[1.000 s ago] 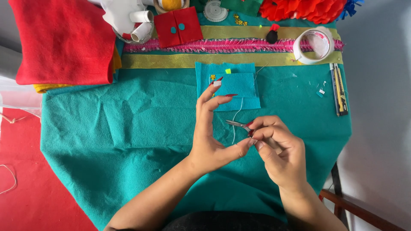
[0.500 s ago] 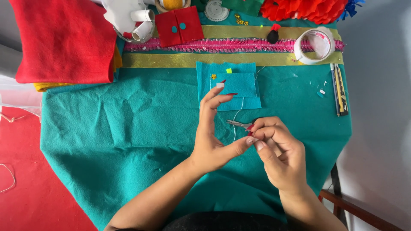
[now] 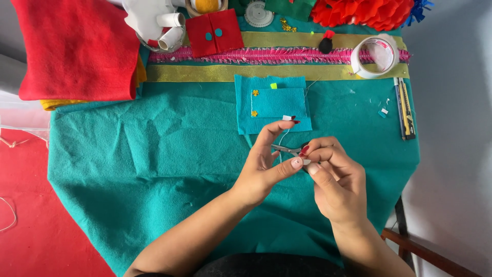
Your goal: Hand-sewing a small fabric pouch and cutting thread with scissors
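- Head view: the left hand (image 3: pixel 264 166) is raised over the teal felt sheet (image 3: pixel 154 169) on the tabletop, fingers partly spread, thumb and fingertip pinching a thin white thread (image 3: pixel 283 137).
- The right hand (image 3: pixel 335 182), just beside it and touching its thumb, is closed around small metal snips (image 3: pixel 287 150), whose tips point left at the thread.
- Just beyond the hands lies a light blue felt patch (image 3: pixel 274 105) with small yellow beads.
- Far left sits folded red felt (image 3: pixel 77 48); far right, a tape roll (image 3: pixel 376 56) and a utility knife (image 3: pixel 405 107).
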